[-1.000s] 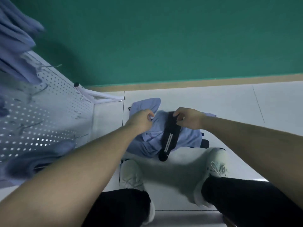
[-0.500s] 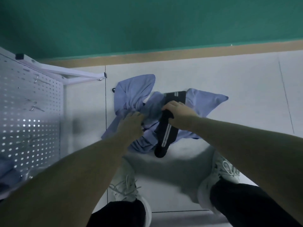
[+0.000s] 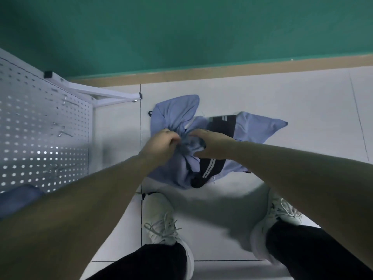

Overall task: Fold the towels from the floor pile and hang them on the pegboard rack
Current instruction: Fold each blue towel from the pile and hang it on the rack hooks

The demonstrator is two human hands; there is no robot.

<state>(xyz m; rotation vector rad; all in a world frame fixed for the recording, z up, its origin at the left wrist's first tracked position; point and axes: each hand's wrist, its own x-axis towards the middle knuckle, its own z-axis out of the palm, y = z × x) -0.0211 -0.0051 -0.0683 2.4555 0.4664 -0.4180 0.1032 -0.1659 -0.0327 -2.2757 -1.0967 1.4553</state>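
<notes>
Lying crumpled on the pale tiled floor (image 3: 262, 93), directly in front of the person's feet, is the pile of light blue towels (image 3: 175, 112), with a black strip of fabric bearing white stripes (image 3: 210, 170) running through its middle from far to near. The pile spreads wider than it is deep, one blue corner pointing away to the right and another lobe rising toward the far left.

Both hands meet at the pile's centre, almost touching each other. The left hand (image 3: 161, 146) has its fingers curled tight into a bunched fold of blue cloth. The right hand (image 3: 212, 144) lies over the gathered cloth with fingers bent around it, just above the black strip. Neither hand is nearer than the other; the cloth sits squarely between them, straight ahead and below.

To the left stands the white pegboard rack (image 3: 40, 128), its metal hooks bare where visible, with a darker blue towel (image 3: 18, 199) showing at its near lower edge. The lifted towel would probably need to travel leftward, so the left arm has the shorter path to the rack.

White shoes (image 3: 161, 217) and dark trousers frame the bottom; a green wall (image 3: 181, 31) rises beyond.
</notes>
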